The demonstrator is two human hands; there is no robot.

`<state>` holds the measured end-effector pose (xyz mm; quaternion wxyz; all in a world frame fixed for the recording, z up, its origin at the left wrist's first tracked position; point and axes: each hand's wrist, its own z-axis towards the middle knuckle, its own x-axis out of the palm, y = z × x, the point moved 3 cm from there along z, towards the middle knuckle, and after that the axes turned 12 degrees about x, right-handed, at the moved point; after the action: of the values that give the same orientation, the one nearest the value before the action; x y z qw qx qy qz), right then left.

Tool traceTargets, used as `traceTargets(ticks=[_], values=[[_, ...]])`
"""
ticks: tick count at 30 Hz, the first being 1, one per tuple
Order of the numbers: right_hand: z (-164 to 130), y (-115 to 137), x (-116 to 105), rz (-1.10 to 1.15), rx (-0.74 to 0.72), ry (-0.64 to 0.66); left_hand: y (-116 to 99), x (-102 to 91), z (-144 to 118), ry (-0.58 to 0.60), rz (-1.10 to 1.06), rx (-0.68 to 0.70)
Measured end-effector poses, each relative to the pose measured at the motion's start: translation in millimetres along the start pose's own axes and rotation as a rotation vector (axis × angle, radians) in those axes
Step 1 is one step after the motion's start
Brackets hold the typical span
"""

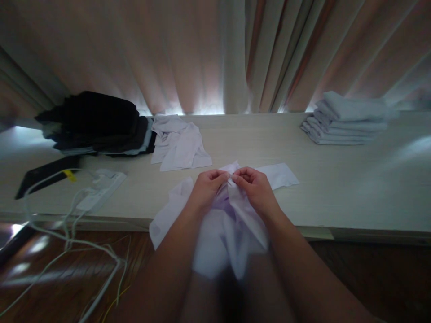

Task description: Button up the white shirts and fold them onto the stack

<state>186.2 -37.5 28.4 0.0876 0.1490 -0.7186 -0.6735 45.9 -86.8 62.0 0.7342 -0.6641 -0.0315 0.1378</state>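
A white shirt point(215, 237) lies bunched across the front edge of the ledge and hangs down over my lap. My left hand point(210, 183) pinches its fabric between thumb and fingers. Close beside it, my right hand point(252, 180) pinches the same shirt, and the two thumbs nearly meet. One sleeve-like part spreads on the ledge to the right of my right hand, another to the left. Whatever small detail sits between the fingertips is too small to make out.
The pale ledge point(343, 188) runs along a curtain point(188, 54). Crumpled white garments point(182, 143) lie behind my hands. Dark folded clothes point(101, 121) stand at left, folded white clothes point(350, 121) at right. A white power strip point(101, 192) with cables and a black flat object point(47, 174) lie front left.
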Motion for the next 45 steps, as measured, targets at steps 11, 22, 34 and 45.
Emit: traceTargets(ticks=[11, 22, 34, 45], values=[[0, -10, 4, 0.131, 0.245, 0.192, 6, -2.6, 4, 0.006, -0.122, 0.014], [2, -10, 5, 0.166, 0.235, 0.188, 20, -10.3, 9, 0.178, 0.179, 0.054], [4, -10, 1, 0.007, 0.177, 0.138, 15, -11.9, 11, 0.204, 0.314, 0.198], [3, -6, -3, 0.029, 0.135, 0.077, 7, -6.8, 8, 0.029, 0.295, 0.198]])
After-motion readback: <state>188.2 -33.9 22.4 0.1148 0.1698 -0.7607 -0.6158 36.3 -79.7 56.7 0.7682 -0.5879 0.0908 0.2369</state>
